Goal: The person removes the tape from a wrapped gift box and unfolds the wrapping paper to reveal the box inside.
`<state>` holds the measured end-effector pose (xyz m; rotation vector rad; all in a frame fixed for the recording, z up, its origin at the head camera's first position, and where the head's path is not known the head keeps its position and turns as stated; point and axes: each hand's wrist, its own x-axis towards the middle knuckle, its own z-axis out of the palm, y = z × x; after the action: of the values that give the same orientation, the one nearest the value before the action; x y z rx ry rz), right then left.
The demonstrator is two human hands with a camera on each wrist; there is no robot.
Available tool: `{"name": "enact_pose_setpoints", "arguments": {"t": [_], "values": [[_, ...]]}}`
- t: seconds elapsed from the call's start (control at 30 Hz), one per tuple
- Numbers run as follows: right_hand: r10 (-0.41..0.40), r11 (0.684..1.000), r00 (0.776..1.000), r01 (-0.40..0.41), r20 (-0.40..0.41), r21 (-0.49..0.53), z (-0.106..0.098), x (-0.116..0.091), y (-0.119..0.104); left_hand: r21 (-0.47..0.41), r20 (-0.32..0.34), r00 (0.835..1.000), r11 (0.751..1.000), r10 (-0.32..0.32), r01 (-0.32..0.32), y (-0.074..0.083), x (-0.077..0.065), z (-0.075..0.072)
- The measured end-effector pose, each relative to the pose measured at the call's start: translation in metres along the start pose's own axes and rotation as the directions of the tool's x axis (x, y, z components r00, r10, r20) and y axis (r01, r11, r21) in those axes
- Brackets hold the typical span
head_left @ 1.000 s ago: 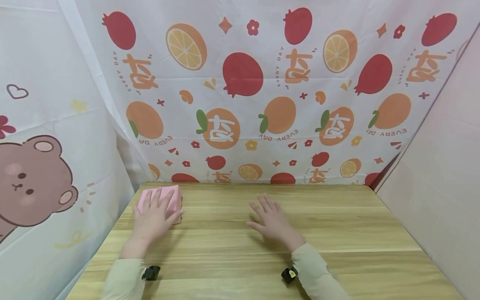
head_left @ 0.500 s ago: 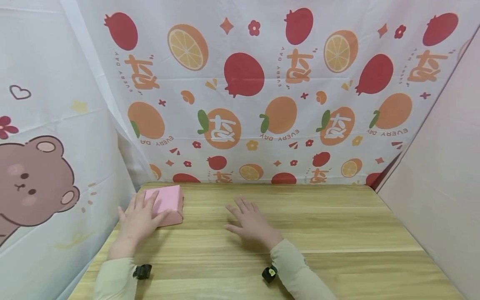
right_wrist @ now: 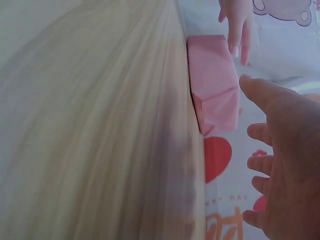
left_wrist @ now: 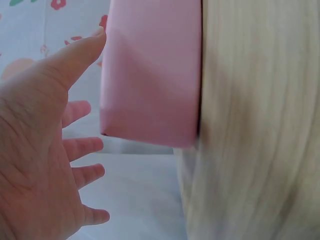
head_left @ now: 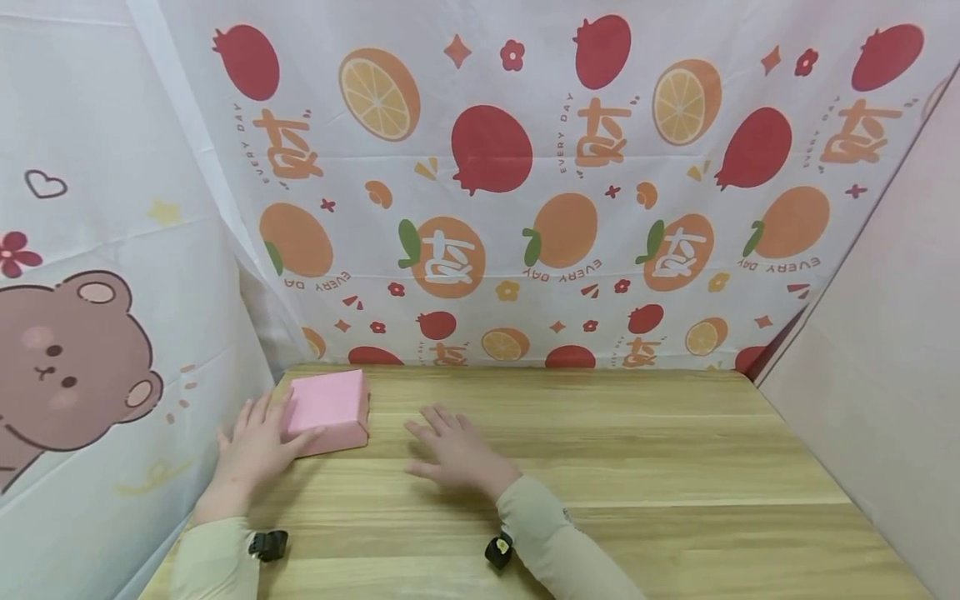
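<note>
My left hand (head_left: 255,446) is spread at the left side of the pink wrapped box (head_left: 330,404), thumb held apart from the fingers and lying across the front left corner as the head view sees it; whether the thumb touches the wrapping, I cannot tell. Nothing is clamped in it. The box sits flat near the far left corner of the wood-grain table (head_left: 637,467), its folded flaps showing on the end that faces my other side. My right hand (head_left: 457,458) is to the right of the box and apart from it, palm down above the boards, fingers spread and holding nothing. I wear pale sleeves (head_left: 558,533), and a small black camera (head_left: 268,546) sits at my left wrist, another (head_left: 498,551) at my right. Behind the table hangs a white sheet (head_left: 487,150) printed with pomegranates, oranges and the words EVERY DAY; on my left, a second white sheet (head_left: 180,283) carries a brown cartoon bear (head_left: 82,358), a heart outline and a red flower.
</note>
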<state>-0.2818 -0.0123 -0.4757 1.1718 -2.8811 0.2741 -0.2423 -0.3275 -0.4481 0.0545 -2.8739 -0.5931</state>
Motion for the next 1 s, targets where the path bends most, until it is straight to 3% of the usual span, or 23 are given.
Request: {"name": "enact_pose_setpoints", "arguments": {"t": [0.2, 0.43, 0.7, 1.0], "values": [[-0.029, 0.999, 0.999, 0.029, 0.025, -0.014, 0.002, 0.018, -0.018, -0.006, 0.016, 1.000, 1.000, -0.014, 0.014, -0.007, -0.003, 0.002], [-0.061, 0.996, 0.998, 0.060, 0.012, 0.062, 0.004, 0.038, -0.035, 0.003, 0.034, 0.999, 1.000, -0.030, 0.030, -0.013, -0.002, 0.002], [-0.032, 0.990, 0.999, 0.030, 0.008, 0.140, 0.010, 0.056, -0.047, 0.021, 0.059, 0.998, 0.999, -0.038, 0.037, -0.014, -0.002, 0.001], [-0.021, 0.989, 0.999, 0.014, 0.043, 0.144, 0.010, 0.062, -0.058, 0.033, 0.076, 0.996, 0.999, -0.037, 0.035, -0.016, -0.003, 0.003]]}}
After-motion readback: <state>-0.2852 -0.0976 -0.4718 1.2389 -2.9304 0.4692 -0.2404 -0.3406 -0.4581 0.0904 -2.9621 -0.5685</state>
